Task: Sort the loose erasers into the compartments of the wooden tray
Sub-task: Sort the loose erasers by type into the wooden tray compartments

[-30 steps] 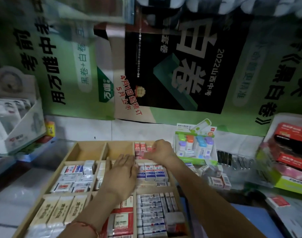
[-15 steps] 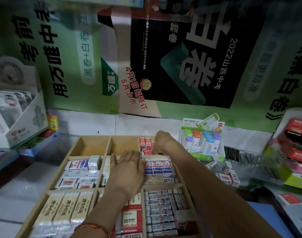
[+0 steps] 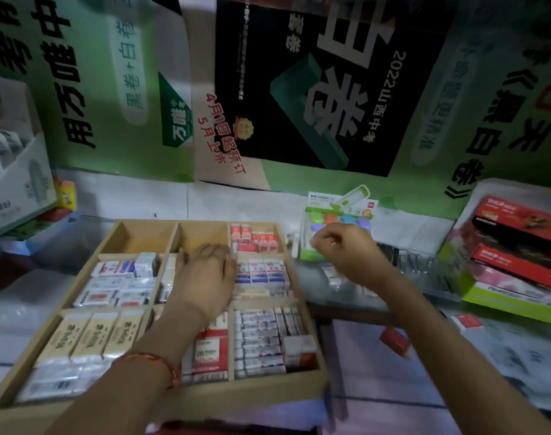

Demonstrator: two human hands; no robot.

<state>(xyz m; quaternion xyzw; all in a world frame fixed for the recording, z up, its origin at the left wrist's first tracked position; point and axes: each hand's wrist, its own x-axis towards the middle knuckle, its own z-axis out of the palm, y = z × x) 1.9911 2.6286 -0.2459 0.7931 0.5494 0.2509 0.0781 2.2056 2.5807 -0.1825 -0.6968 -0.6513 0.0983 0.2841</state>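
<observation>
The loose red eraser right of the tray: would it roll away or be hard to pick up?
The red eraser looks like a flat-sided block, so it would probably slide, not roll. It looks small, so likely light and easily pinched.

**Q:** Fig. 1: how is the scene lit?

**A:** Dimly, with a cool green cast. No lamp is in view. The pale counter [image 3: 205, 202] and wooden tray [image 3: 252, 400] are brightest, and the upper corners fall dark. Wrapped packs at the tray's near left show a faint sheen.

**Q:** And sharpness?

**A:** Soft throughout from motion blur. My right hand [image 3: 346, 255] smears at the knuckles, my left hand [image 3: 205, 277] less so. The poster [image 3: 299, 120] lettering is fuzzy. Wide-angle distortion bows the edges, and the lower right is streaked.
</observation>
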